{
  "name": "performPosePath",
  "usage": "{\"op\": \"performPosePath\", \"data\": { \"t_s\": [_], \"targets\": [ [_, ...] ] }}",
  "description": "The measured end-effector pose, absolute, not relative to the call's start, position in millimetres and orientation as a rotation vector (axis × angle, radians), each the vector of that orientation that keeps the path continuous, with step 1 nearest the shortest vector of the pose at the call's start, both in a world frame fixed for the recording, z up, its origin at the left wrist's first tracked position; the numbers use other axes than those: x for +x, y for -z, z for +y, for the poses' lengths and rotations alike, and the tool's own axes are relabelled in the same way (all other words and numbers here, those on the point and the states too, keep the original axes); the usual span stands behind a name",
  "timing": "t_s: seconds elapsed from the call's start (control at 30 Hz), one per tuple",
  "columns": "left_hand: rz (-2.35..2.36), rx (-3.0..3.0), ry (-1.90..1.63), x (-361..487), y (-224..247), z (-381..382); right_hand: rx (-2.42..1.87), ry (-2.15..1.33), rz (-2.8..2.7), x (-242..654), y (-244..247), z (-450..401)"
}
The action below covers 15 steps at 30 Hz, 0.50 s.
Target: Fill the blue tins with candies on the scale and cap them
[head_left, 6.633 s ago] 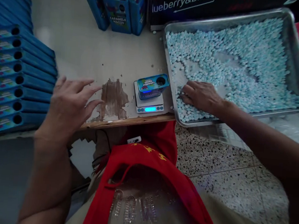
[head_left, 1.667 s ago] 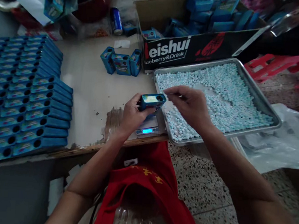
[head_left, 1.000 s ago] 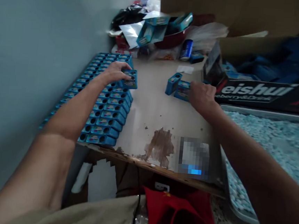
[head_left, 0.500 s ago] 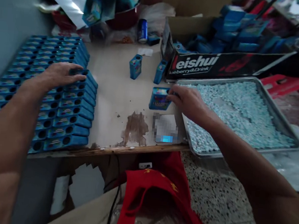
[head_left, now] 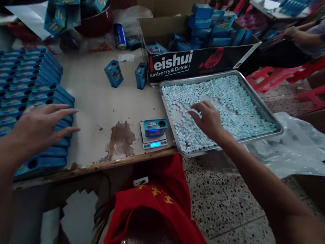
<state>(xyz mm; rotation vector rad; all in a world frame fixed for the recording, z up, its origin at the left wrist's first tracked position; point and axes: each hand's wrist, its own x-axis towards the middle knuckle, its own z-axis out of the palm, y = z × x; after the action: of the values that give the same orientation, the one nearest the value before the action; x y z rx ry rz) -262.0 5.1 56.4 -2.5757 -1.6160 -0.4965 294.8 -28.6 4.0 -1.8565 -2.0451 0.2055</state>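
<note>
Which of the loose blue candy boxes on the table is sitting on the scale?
The blue box lying flat on the small scale, near the tray. The two other loose boxes stand upright farther back.

A dull brushed-metal tray (head_left: 268,118) is filled with matt pale-blue candies (head_left: 232,105). Glossy printed blue boxes (head_left: 19,98) are laid on a smooth laminate tabletop (head_left: 101,105), worn to rough brown wood at the chipped patch (head_left: 119,139). A printed cardboard carton (head_left: 196,62) is seen behind
</note>
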Motion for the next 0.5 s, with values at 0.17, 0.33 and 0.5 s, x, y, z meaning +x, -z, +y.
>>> {"op": "performPosePath", "data": {
  "t_s": [0.17,0.33,0.5],
  "targets": [
    [-1.600,-2.558,0.439,-229,-55,-35,-1.738,-0.229,-2.425,305,23,72],
    [-1.720,-2.520,0.523,-202,-47,-74,-1.752,-0.181,-2.574,289,50,107],
    [-1.771,-2.682,0.580,-166,-18,-82,-1.912,-0.247,-2.464,297,53,93]
  ]
}}
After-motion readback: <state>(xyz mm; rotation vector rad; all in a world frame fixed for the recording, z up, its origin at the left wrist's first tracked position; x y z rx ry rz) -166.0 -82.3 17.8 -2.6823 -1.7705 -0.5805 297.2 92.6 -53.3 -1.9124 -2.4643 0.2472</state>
